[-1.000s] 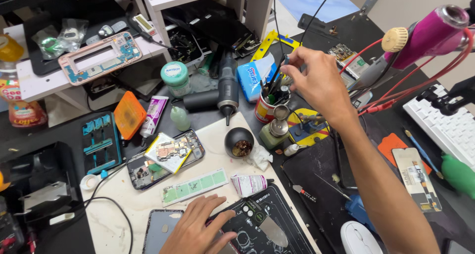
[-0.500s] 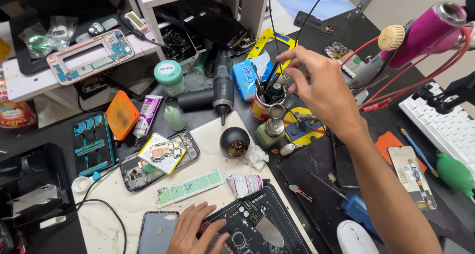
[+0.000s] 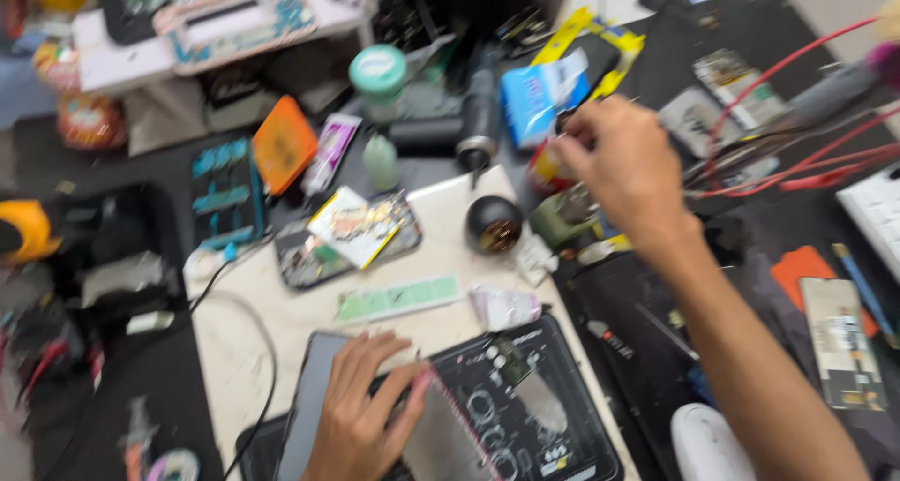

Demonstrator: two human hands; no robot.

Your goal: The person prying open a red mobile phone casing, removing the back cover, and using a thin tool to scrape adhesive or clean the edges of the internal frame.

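Observation:
The picture is motion-blurred. My left hand (image 3: 361,406) lies on an opened phone (image 3: 305,401) at the bottom edge, thumb against a pink-edged panel, on a black work mat (image 3: 572,448). My right hand (image 3: 623,167) reaches out over a tool cup (image 3: 542,176) beside a blue box (image 3: 534,92), fingers curled together at the cup's top. Blur hides whether anything is between those fingers.
A round black pot (image 3: 494,225), a green strip (image 3: 398,298), a stripped phone with a yellow card on it (image 3: 352,228), a blue screwdriver set (image 3: 223,190) and an orange case (image 3: 283,143) crowd the white board. Red cables (image 3: 797,162) run at right. A white mouse (image 3: 708,443) sits bottom right.
The camera has moved closer and the view has blurred. My right hand stays at the tool cup. My left hand still rests on the phone.

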